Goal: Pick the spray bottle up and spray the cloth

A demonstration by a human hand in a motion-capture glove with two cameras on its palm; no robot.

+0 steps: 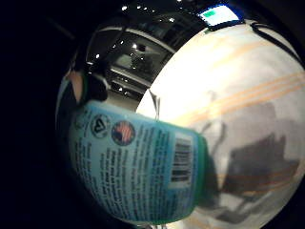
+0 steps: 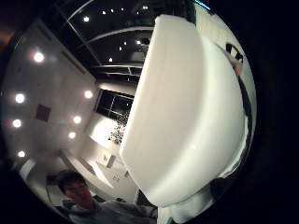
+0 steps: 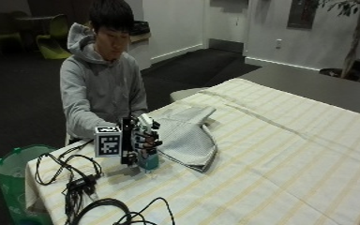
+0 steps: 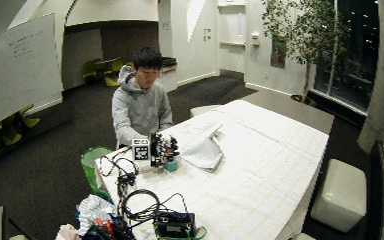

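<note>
Outside view: we see a person in a grey hoodie [image 3: 99,89] seated at the desk [image 3: 280,154], which is covered with a pale striped tablecloth. The gloved right hand [image 3: 141,140] is wrapped around the spray bottle [image 3: 147,161], fingers curled round its upper part, and the bottle stands upright with its teal base on or just above the desk near the corner closest to the person. Just beside it, toward the middle of the desk, lies the cloth [image 3: 189,136], a folded grey-white piece. Black cables [image 3: 74,180] trail over the same corner, and a green bin [image 3: 14,173] stands on the floor beside the desk.

Wide outside view: we find the same layout, the hand [image 4: 164,150] holding the bottle [image 4: 171,164] next to the cloth [image 4: 200,145].

Little finger side palm view: the bottle's printed label with a barcode [image 1: 143,167] sits close to the palm, over the striped tablecloth [image 1: 248,95].

Thumb side palm view: a white rounded part of the bottle [image 2: 187,112] fills much of the picture.
</note>
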